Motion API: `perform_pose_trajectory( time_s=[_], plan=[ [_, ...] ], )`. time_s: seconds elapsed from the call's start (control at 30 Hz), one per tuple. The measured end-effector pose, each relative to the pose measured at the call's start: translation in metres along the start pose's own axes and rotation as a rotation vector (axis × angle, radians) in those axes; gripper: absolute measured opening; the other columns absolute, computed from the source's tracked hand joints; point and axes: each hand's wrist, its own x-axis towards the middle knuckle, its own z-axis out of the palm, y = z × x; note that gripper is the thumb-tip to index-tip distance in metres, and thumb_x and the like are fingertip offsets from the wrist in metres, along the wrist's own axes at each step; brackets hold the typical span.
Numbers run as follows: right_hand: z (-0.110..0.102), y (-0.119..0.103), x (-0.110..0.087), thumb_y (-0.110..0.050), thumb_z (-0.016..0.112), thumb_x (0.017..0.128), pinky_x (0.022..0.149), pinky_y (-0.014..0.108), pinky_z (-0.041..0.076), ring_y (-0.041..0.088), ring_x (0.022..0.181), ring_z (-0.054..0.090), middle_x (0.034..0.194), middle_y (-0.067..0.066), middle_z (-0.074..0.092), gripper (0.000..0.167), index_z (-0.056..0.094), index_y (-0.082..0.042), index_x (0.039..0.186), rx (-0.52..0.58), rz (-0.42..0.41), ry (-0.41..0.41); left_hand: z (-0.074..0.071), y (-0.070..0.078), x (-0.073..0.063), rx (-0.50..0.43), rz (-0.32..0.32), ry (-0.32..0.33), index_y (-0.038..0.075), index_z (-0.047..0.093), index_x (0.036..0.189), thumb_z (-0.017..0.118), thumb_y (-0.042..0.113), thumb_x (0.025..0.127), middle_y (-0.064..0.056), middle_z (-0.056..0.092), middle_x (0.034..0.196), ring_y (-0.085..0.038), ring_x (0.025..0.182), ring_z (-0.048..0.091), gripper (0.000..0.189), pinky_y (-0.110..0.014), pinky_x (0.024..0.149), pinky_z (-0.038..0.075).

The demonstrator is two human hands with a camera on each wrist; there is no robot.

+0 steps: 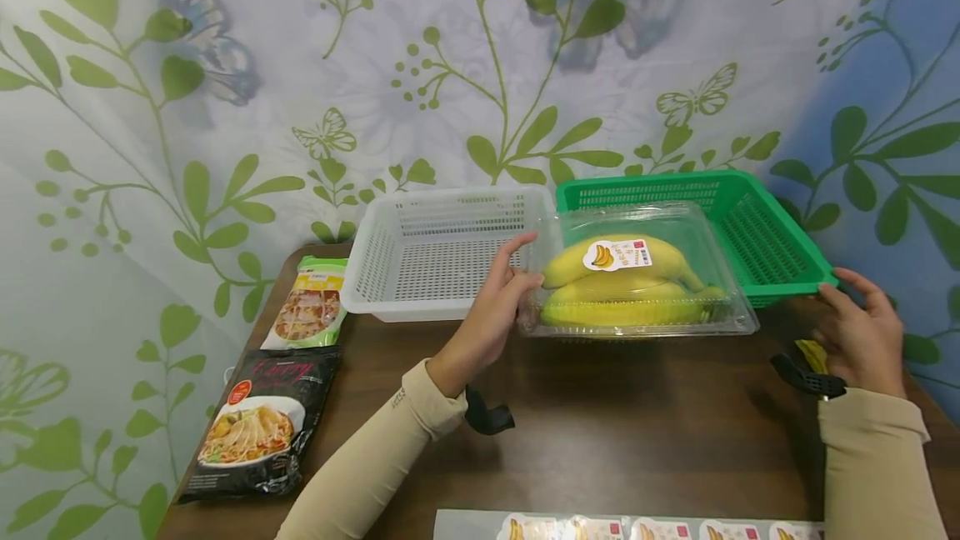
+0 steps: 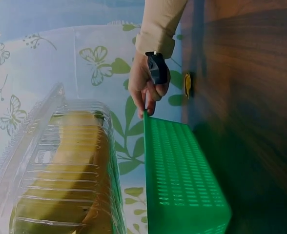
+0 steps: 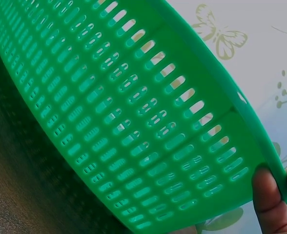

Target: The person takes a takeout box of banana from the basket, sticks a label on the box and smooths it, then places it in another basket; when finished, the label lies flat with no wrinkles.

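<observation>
A clear plastic clamshell box (image 1: 720,273) with yellow bananas (image 1: 622,298) inside hangs in front of the baskets, a banana sticker (image 1: 618,255) on its lid. My left hand (image 1: 487,307) grips the box's left side, thumb and fingers on the edge. At the right, my right hand (image 1: 862,327) pinches the front right corner of the green basket (image 1: 780,232). In the right wrist view, a thumb and finger (image 3: 270,200) clasp that basket's rim; its slotted wall fills most of the picture. The left wrist view shows the basket tilted beside the bananas.
A white basket (image 1: 352,273) stands left of the green one. Farther left lie a green-edged food packet (image 1: 311,307) and a black noodle packet (image 1: 262,423) on the brown table (image 1: 637,423). A sheet of banana stickers (image 1: 592,527) lies at the front edge. Patterned cloth (image 1: 420,132) hangs behind.
</observation>
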Motion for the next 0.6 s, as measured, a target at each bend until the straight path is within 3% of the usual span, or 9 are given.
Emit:
perform_pose_trajectory(
  time_s=[0.27, 0.4, 0.6],
  plan=[
    [-0.001, 0.0, -0.001, -0.012, 0.071, 0.097, 0.036, 0.028, 0.033, 0.012, 0.035, 0.031, 0.08, -0.005, 0.072, 0.039, 0.053, -0.023, 0.129, -0.044, -0.009, 0.024, 0.006, -0.002, 0.029, -0.071, -0.047, -0.012, 0.03, 0.04, 0.153, 0.05, 0.012, 0.102, 0.003, 0.03, 0.063, -0.011, 0.05, 0.022, 0.054, -0.025, 0.049, 0.026],
    [-0.001, 0.0, -0.001, -0.012, 0.071, 0.097, 0.036, 0.028, 0.032, 0.011, 0.035, 0.032, 0.077, -0.004, 0.07, 0.039, 0.053, -0.023, 0.129, -0.041, -0.008, 0.034, 0.008, -0.005, 0.04, -0.1, -0.043, 0.002, 0.028, 0.04, 0.153, 0.05, 0.011, 0.102, 0.005, 0.029, 0.058, -0.009, 0.048, 0.025, 0.054, -0.024, 0.051, 0.029],
    [0.0, 0.001, 0.0, -0.013, 0.071, 0.097, 0.036, 0.029, 0.029, 0.01, 0.036, 0.032, 0.058, -0.004, 0.053, 0.038, 0.053, -0.023, 0.129, -0.055, -0.025, 0.053, 0.011, -0.01, 0.051, -0.13, -0.043, 0.026, 0.025, 0.041, 0.153, 0.052, 0.01, 0.102, 0.005, 0.031, 0.058, -0.009, 0.048, 0.026, 0.054, -0.025, 0.052, 0.03]
  ],
)
